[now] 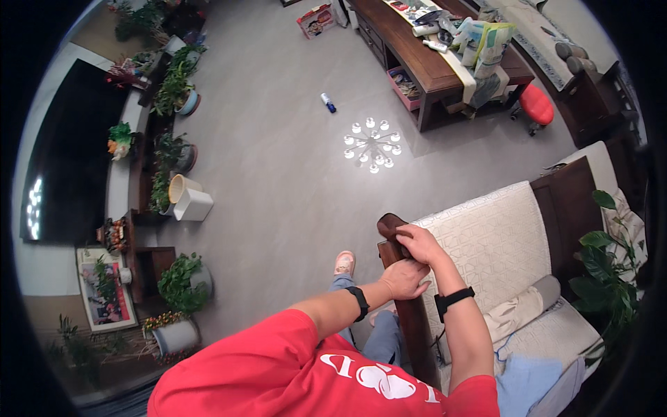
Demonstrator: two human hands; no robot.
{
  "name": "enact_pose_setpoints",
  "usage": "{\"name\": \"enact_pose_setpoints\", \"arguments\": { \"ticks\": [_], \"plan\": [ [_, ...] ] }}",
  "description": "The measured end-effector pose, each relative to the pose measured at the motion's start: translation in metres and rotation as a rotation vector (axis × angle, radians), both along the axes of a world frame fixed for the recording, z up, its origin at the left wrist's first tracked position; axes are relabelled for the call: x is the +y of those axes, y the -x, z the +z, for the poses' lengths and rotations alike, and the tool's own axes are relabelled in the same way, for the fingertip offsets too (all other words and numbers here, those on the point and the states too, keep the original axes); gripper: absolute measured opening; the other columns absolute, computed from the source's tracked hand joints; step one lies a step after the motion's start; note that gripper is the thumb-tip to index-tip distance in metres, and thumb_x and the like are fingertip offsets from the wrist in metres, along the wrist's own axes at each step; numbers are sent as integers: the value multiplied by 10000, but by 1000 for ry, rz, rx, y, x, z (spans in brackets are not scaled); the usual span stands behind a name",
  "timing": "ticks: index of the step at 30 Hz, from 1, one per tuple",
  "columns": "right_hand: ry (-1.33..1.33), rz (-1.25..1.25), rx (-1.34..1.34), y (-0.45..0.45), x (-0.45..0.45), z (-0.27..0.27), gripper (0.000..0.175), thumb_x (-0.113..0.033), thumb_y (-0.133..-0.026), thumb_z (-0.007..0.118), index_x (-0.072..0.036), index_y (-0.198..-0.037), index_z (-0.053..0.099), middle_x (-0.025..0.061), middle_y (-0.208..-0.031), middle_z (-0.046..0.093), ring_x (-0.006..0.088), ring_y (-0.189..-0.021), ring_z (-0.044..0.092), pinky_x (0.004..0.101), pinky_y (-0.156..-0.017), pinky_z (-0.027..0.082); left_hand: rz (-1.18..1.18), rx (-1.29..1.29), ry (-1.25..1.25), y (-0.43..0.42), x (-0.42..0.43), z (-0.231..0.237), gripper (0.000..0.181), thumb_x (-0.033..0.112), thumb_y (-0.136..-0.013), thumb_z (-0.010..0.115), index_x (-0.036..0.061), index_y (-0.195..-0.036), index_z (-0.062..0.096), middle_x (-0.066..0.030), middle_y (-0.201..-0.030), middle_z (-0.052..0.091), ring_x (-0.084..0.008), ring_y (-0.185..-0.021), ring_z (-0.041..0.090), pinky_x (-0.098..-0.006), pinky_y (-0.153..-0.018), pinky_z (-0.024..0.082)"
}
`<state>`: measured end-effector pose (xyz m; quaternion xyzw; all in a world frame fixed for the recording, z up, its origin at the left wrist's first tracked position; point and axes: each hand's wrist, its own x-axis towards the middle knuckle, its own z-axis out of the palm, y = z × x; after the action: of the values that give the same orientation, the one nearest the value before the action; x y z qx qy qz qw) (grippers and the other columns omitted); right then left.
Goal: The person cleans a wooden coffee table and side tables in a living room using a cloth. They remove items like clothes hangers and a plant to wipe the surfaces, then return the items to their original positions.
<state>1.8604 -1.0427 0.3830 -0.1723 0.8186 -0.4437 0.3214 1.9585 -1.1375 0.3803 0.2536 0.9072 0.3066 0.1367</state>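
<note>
My right hand (420,244) rests at the front of a dark wooden armrest (417,333), its fingers against the rounded brown end piece (390,225). Just nearer to me, my left hand (406,279) lies palm down across the same armrest, close against the right hand. Nothing shows in the left hand; the underside of the right fingers is hidden. Black bands circle both forearms. Beside the armrest is a wooden sofa with a cream patterned seat cushion (490,229). A rolled beige-and-grey bundle (523,305) and light blue cloth (529,383) lie on it.
A blue-and-white bottle (328,102) lies on the grey tiled floor (260,156). Ahead right stands a wooden desk (427,68) with bags and bottles, near a red wheeled stool (536,105). Potted plants (182,281) and white bins (193,203) line the left; a leafy plant (599,260) rises right.
</note>
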Motion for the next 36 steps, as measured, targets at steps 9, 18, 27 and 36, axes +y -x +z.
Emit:
{"name": "enact_pose_setpoints", "arguments": {
  "ticks": [9, 18, 27, 36],
  "plan": [
    [-575, 263, 127, -2, -71, 39, 292, -221, -816, 540, -137, -1015, 736, 155, -1023, 699, 355, -984, 643, 430, -903, 511, -60, 216, -537, -12, -48, 11, 317, 287, -774, 632, 59, -994, 638, -158, -968, 645, -355, -904, 609, -450, -816, 502],
    [-1423, 513, -122, 8, -158, 18, 383, -217, -806, 663, -102, -1169, 700, 110, -1261, 647, 306, -1186, 605, 523, -970, 466, 554, -175, -263, -68, -223, -18, 187, 204, -817, 683, 95, -931, 582, -116, -942, 542, -332, -922, 558, -441, -766, 476],
    [-1566, 845, -57, -4, -168, -67, 369, -213, -868, 602, -76, -1201, 680, 148, -1294, 618, 364, -1209, 575, 546, -994, 428, 821, -270, -224, -96, -269, -44, 172, 172, -824, 674, 89, -923, 561, -116, -925, 519, -330, -931, 554, -444, -767, 469],
    [-1221, 869, -193, -88, -135, -133, 310, -214, -929, 490, -140, -1105, 734, 127, -1242, 652, 397, -1208, 560, 590, -913, 462, 923, -293, -245, -117, -290, -53, 158, 165, -835, 679, 81, -932, 587, -130, -944, 552, -345, -905, 566, -440, -765, 469]
  ]
}}
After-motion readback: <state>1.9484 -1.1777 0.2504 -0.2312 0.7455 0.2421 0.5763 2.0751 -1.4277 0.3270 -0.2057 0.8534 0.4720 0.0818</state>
